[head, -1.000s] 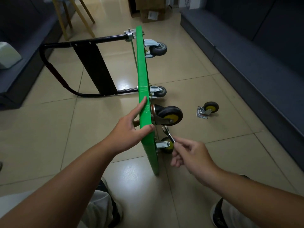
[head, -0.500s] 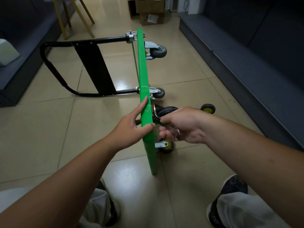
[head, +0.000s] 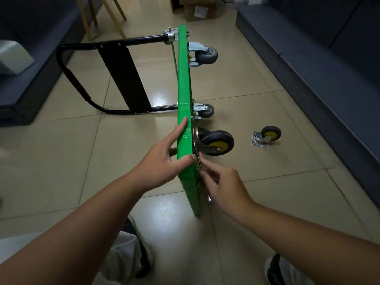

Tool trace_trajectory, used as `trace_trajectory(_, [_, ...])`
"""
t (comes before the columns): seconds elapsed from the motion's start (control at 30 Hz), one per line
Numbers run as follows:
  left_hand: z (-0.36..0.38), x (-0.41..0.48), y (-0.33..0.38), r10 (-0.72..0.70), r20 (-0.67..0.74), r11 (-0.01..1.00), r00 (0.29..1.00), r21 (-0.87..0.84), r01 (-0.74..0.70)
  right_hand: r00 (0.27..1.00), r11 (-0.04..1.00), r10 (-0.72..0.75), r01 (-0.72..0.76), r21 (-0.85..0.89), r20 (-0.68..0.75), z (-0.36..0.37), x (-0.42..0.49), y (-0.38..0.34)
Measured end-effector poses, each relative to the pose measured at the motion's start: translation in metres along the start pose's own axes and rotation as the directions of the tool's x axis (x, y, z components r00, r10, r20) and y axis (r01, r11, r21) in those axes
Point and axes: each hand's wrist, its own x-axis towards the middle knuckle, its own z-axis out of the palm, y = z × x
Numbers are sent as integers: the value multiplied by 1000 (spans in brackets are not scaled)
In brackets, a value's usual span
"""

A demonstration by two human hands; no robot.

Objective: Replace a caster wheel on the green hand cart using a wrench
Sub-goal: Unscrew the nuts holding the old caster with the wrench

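Observation:
The green hand cart (head: 184, 83) stands on its side edge on the tiled floor, wheels facing right. My left hand (head: 164, 161) grips the deck's top edge, thumb and fingers round it. A black caster with a yellow hub (head: 216, 143) sits against the deck's underside just beyond that hand. My right hand (head: 223, 187) pinches a slim metal wrench (head: 199, 161) that reaches up to this caster's mounting plate. Its lower end pokes out below the hand. A loose yellow-hub caster (head: 267, 136) lies on the floor to the right.
Two grey casters (head: 205, 55) (head: 205, 111) are fixed farther along the deck. The black folding handle (head: 86, 79) lies on the floor to the left. Dark benches line both sides (head: 329, 83). Cardboard boxes (head: 197, 9) and wooden legs (head: 88, 17) stand at the far end. My shoes are below.
My right hand has swung the wrench from up at the caster plate down toward me along the deck. The loose caster is back in full view. My left hand kept its hold.

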Motion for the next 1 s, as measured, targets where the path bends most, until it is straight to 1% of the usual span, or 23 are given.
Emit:
trace_trajectory(0.07, [0, 1, -1, -11, 8, 1000, 1000, 3, 11, 990, 990, -119, 112, -88, -72, 11, 1, 18])
trace_trajectory(0.1, [-1, 1, -2, -12, 11, 1000, 1000, 10, 12, 985, 985, -150, 142, -101, -84, 15, 1, 24])
trace_trajectory(0.17, [-2, 2, -2, -11, 6, 1000, 1000, 13, 11, 990, 987, -135, 131, -98, -38, 15, -1, 29])
trace_trajectory(0.23, [-2, 1, -1, -9, 5, 1000, 1000, 1, 9, 997, 991, -62, 67, -112, 53, 4, -7, 26])
trace_trajectory(0.3, [-1, 2, 1, -4, 1, 1000, 1000, -16, 4, 992, 994, 47, -35, -102, 114, -14, -20, 19])
trace_trajectory(0.37, [1, 2, 3, -3, -4, 1000, 1000, -21, 3, 977, 983, 183, -185, 10, 112, -31, -33, 9])
trace_trajectory(0.43, [1, 1, 4, -5, -10, 999, 1000, -36, 5, 947, 933, 308, -319, 169, 87, -42, -37, -9])
trace_trajectory(0.47, [2, 1, 5, -7, -13, 999, 1000, -42, 6, 934, 902, 348, -356, 243, 76, -45, -34, -20])
trace_trajectory(0.57, [1, 0, 4, -5, -17, 1000, 1000, -25, 5, 907, 830, 419, -403, 386, 45, -52, -14, -54])
trace_trajectory(0.7, [0, 2, 0, -2, 2, 1000, 1000, -30, 2, 849, 708, 508, -508, 490, 147, -54, 11, -91])
trace_trajectory(0.87, [0, 4, -3, 1, 11, 999, 1000, -45, -1, 808, 665, 538, -581, 468, 240, -51, 28, -106])
trace_trajectory(1.0, [-1, 4, -3, -4, 18, 1000, 1000, -6, 5, 780, 657, 548, -626, 420, 303, -55, 37, -109])
